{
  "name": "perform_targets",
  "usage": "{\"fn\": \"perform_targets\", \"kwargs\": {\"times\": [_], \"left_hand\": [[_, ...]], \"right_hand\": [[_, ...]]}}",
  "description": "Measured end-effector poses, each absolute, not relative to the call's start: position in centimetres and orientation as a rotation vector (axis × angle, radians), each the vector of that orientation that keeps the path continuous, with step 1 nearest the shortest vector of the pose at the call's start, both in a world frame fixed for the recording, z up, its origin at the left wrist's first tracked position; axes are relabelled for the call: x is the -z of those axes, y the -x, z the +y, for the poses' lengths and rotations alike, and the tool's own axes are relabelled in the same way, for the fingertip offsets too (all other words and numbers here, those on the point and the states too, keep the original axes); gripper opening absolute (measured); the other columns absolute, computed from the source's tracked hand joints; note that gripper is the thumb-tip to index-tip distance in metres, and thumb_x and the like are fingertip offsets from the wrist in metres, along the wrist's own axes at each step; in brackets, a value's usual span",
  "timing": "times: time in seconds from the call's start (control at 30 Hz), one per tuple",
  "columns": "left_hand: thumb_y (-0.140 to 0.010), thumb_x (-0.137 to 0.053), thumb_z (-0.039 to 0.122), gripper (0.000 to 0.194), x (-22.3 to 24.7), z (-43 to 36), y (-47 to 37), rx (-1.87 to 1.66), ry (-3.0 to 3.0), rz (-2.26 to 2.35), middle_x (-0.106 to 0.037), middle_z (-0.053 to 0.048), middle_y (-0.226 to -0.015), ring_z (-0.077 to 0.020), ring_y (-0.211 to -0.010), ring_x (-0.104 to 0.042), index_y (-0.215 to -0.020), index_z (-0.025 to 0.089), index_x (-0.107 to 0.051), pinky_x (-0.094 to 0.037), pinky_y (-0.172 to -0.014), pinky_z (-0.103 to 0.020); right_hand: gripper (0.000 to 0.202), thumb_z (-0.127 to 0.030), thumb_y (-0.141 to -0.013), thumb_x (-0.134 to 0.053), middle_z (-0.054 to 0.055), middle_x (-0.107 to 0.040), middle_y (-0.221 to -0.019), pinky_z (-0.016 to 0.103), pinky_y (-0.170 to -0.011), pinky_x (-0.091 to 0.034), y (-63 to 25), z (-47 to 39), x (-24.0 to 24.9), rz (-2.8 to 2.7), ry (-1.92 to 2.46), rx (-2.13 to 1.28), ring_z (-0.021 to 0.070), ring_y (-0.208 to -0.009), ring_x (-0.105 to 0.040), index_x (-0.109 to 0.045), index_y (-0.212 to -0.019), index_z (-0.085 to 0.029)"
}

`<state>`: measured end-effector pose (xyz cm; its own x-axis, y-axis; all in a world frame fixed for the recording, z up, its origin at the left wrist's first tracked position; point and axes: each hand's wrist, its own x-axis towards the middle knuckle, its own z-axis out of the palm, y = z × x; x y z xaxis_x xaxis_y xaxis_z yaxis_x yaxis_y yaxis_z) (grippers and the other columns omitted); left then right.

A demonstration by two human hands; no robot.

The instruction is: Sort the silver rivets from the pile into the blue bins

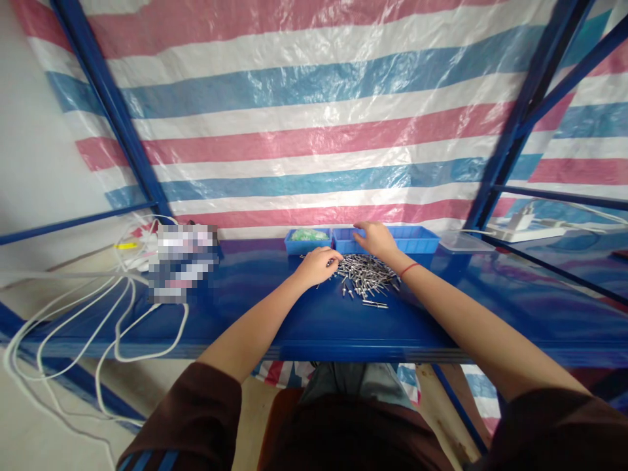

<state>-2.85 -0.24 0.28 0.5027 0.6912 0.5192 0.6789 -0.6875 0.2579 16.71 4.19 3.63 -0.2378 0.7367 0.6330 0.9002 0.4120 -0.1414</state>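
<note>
A loose pile of silvery blind rivets (367, 276) lies on the blue table, a few strays at its near edge. At the pile's left side is my left hand (318, 267), its fingers curled round with small metal bits showing between thumb and fingers, apparently rivets. My right hand (377, 241) reaches over the near wall of the long blue bin (417, 242), thumb and fingers apart, and nothing shows between them. Part of the bin is hidden behind this hand. Left of it stands a smaller blue bin (300, 247) with a greenish plastic bag (309, 234) inside.
A clear plastic lid or tray (466, 242) lies right of the bins. White cables (130, 320) loop over the table's left end, near a blurred-out object (184, 261). A white power strip (524, 226) sits at the right. Blue frame posts (112, 111) and striped sheeting stand behind.
</note>
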Motion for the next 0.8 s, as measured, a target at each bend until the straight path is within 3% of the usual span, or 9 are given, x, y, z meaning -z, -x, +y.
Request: {"fn": "perform_targets", "kwargs": {"times": [0.17, 0.4, 0.6, 0.8], "left_hand": [[-0.078, -0.052, 0.024, 0.02, -0.5, -1.2, 2.5, -0.741, -2.833, 1.347, -0.065, -0.002, -0.097, -0.0199, -0.092, -0.056, -0.09, 0.024, -0.068, -0.043, -0.084, -0.033], [-0.085, -0.046, 0.03, 0.023, -0.7, -1.4, 2.2, -0.649, -2.877, 1.45, -0.066, -0.003, -0.095, -0.0215, -0.091, -0.057, -0.089, 0.025, -0.068, -0.041, -0.079, -0.034], [-0.082, -0.047, 0.025, 0.02, -0.9, -1.7, 2.2, -0.618, -2.867, 1.456, -0.066, -0.002, -0.089, -0.0208, -0.089, -0.058, -0.089, 0.025, -0.066, -0.041, -0.08, -0.034], [-0.078, -0.052, 0.031, 0.02, -0.6, -1.1, 2.5, -0.632, -2.736, 1.409, -0.065, -0.002, -0.095, -0.0191, -0.091, -0.058, -0.093, 0.026, -0.066, -0.044, -0.082, -0.032]], "right_hand": [[0.025, -0.024, -0.082, -0.046, 0.01, -0.07, -0.09, 0.029, -0.075, -0.042, -16.5, 1.2, -3.4, -2.25, 1.169, 0.226, 0.0193, -0.08, -0.062, -0.068, -0.09, -0.014], [0.023, -0.021, -0.079, -0.046, 0.003, -0.068, -0.073, 0.024, -0.064, -0.039, -16.2, -0.6, -2.7, -2.301, 1.08, 0.002, 0.0135, -0.065, -0.058, -0.069, -0.078, -0.016], [0.021, -0.019, -0.075, -0.051, 0.004, -0.068, -0.077, 0.024, -0.067, -0.039, -16.3, -0.8, -2.1, -2.574, 0.962, -0.056, 0.0152, -0.071, -0.059, -0.071, -0.081, -0.019], [0.02, -0.023, -0.08, -0.052, 0.007, -0.067, -0.081, 0.026, -0.07, -0.04, -16.0, -0.5, -1.3, -2.613, 1.02, 0.02, 0.0184, -0.077, -0.059, -0.071, -0.085, -0.019]]}}
